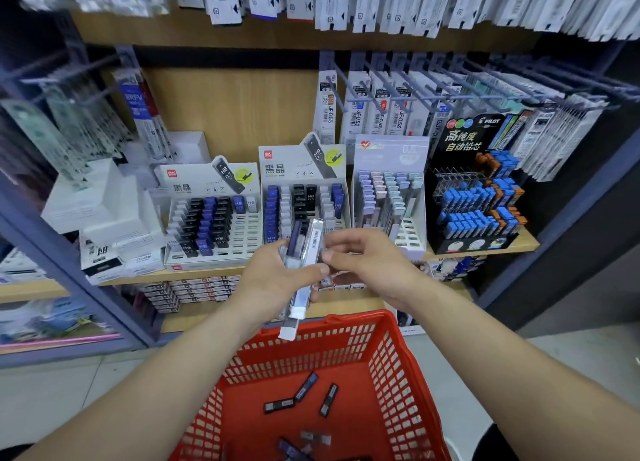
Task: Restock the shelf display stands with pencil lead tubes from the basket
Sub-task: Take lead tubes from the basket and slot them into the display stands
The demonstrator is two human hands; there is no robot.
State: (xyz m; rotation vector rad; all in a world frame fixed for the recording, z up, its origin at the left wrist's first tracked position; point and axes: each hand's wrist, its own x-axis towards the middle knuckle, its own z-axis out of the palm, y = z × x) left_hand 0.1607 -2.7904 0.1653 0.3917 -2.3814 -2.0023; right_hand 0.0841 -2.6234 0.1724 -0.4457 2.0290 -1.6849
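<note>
Gripping a bunch of lead tubes (304, 252), thumb clamped across, the left hand (273, 280) holds it above the red basket (391, 356), in front of the display stands (207, 265). Right hand (367, 263): fingers curled, tips at the bunch's edge, can't tell if pinching. Loose tubes (306, 391) on basket floor.

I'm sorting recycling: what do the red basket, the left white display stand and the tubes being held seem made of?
Red basket: moulded plastic, slightly glossy, with grid-slotted walls. Left white display stand: probably printed cardboard, matte, with a die-cut header. Held tubes: apparently clear hard plastic; dark contents show through.
</note>
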